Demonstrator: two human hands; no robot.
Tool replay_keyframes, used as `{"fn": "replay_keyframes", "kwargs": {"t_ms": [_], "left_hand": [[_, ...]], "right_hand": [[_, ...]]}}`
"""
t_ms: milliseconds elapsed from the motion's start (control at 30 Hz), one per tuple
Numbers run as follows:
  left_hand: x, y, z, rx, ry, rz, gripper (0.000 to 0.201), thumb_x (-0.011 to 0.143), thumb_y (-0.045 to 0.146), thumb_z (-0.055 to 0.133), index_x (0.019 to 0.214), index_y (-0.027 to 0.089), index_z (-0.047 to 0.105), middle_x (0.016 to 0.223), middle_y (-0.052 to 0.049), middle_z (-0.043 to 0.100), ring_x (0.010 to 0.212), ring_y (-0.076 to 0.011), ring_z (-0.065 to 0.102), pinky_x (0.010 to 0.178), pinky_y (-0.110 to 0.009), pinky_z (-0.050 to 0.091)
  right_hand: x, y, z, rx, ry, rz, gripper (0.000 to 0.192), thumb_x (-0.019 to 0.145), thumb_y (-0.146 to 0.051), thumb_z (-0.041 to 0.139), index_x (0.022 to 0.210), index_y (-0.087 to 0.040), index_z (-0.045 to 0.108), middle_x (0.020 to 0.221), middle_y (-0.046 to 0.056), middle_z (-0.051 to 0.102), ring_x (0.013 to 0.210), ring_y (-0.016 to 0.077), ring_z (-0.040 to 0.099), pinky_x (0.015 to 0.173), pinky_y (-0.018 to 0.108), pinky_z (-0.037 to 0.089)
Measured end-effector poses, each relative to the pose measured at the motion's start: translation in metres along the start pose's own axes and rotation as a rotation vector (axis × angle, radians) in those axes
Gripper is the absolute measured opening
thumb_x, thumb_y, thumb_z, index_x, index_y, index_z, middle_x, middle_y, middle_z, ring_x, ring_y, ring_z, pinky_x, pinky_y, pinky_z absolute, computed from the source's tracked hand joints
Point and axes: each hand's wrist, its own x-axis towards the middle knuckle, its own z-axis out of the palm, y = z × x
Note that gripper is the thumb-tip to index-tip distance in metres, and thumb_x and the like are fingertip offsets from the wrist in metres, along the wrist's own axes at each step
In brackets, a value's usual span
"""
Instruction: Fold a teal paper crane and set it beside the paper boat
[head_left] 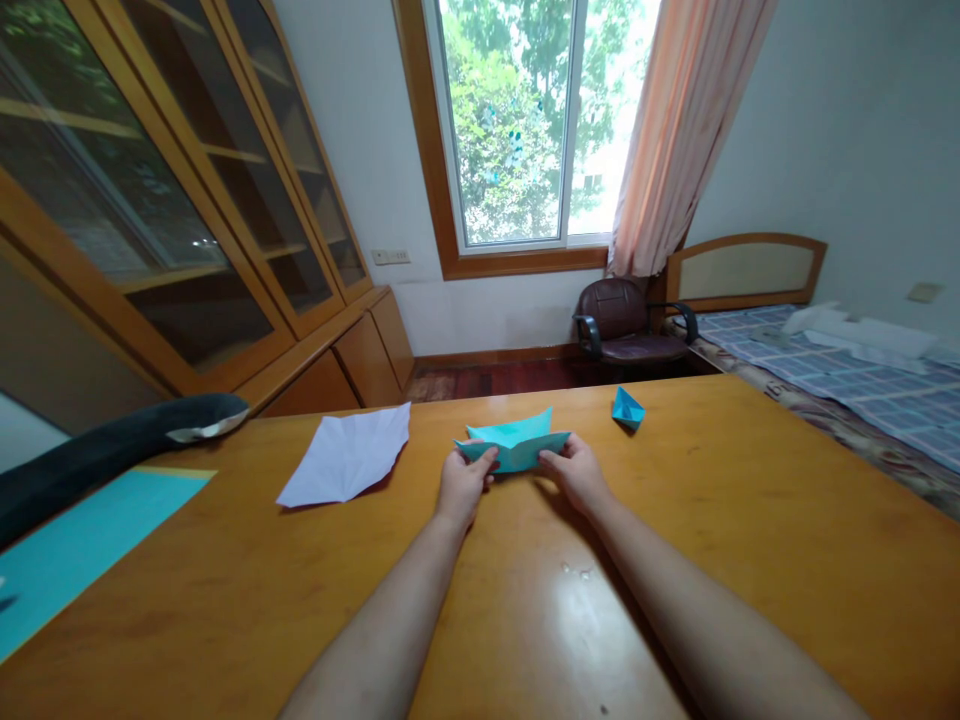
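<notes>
A folded teal paper piece [513,446] lies on the wooden table [480,600] straight ahead. My left hand [463,484] pinches its left end and my right hand [576,470] pinches its right end. The paper has a pointed peak rising at the back and a flat band in front. Both forearms reach out across the table.
A small finished teal paper boat [628,408] sits beyond my right hand. A folded white sheet [349,455] lies to the left. A flat teal sheet [71,550] and a dark padded object [112,445] are at the far left. An armchair [630,325] and a bed [847,370] stand behind.
</notes>
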Motion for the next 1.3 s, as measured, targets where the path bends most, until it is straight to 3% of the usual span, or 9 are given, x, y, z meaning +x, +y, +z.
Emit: {"fn": "replay_keyframes", "kwargs": {"t_ms": [133, 267, 567, 733, 1000, 1300], "left_hand": [[-0.001, -0.002, 0.003, -0.002, 0.044, 0.028, 0.045, 0.053, 0.04, 0.083, 0.083, 0.012, 0.062, 0.067, -0.002, 0.066, 0.056, -0.0144, 0.064, 0.041, -0.017, 0.038], [-0.007, -0.002, 0.008, -0.01, 0.084, 0.055, 0.041, 0.051, 0.036, 0.083, 0.081, 0.013, 0.065, 0.059, 0.002, 0.064, 0.05, -0.0107, 0.058, 0.044, -0.019, 0.04], [-0.008, 0.001, 0.006, 0.021, -0.071, 0.055, 0.033, 0.054, 0.036, 0.081, 0.075, 0.013, 0.071, 0.058, 0.0, 0.065, 0.048, -0.0097, 0.054, 0.04, -0.018, 0.033], [-0.006, 0.006, 0.0, -0.01, -0.13, -0.01, 0.04, 0.049, 0.036, 0.084, 0.079, 0.013, 0.071, 0.066, -0.003, 0.068, 0.058, -0.0139, 0.063, 0.043, -0.018, 0.038], [-0.003, 0.003, -0.002, -0.044, -0.116, -0.019, 0.044, 0.048, 0.039, 0.086, 0.08, 0.013, 0.07, 0.066, -0.003, 0.068, 0.06, -0.0139, 0.063, 0.049, -0.019, 0.042], [-0.003, 0.004, -0.004, -0.05, -0.142, -0.023, 0.047, 0.046, 0.037, 0.087, 0.083, 0.012, 0.072, 0.069, -0.004, 0.07, 0.061, -0.0139, 0.063, 0.053, -0.021, 0.044]], "right_hand": [[-0.005, 0.001, 0.007, -0.062, 0.071, -0.015, 0.039, 0.054, -0.03, 0.082, 0.084, -0.021, 0.059, 0.069, -0.002, 0.062, 0.063, 0.0138, 0.055, 0.062, 0.028, 0.046], [-0.008, 0.002, 0.016, -0.089, 0.162, -0.026, 0.042, 0.05, -0.034, 0.084, 0.083, -0.02, 0.06, 0.072, -0.001, 0.062, 0.066, 0.0152, 0.056, 0.064, 0.028, 0.046], [-0.007, -0.002, 0.009, -0.02, 0.035, -0.022, 0.018, 0.054, -0.028, 0.079, 0.066, -0.019, 0.069, 0.069, 0.001, 0.067, 0.068, 0.0162, 0.058, 0.069, 0.03, 0.046], [-0.003, -0.007, 0.001, 0.022, 0.048, 0.01, 0.023, 0.049, -0.029, 0.082, 0.065, -0.019, 0.068, 0.072, 0.002, 0.067, 0.07, 0.0172, 0.06, 0.068, 0.03, 0.048], [0.0, -0.001, -0.004, 0.057, 0.048, 0.079, 0.033, 0.045, -0.035, 0.086, 0.067, -0.019, 0.067, 0.066, 0.002, 0.065, 0.062, 0.0174, 0.059, 0.059, 0.03, 0.047], [0.004, 0.006, -0.009, -0.008, 0.038, 0.003, 0.036, 0.052, -0.044, 0.084, 0.067, -0.017, 0.065, 0.065, 0.002, 0.063, 0.063, 0.0166, 0.057, 0.06, 0.029, 0.046]]}}
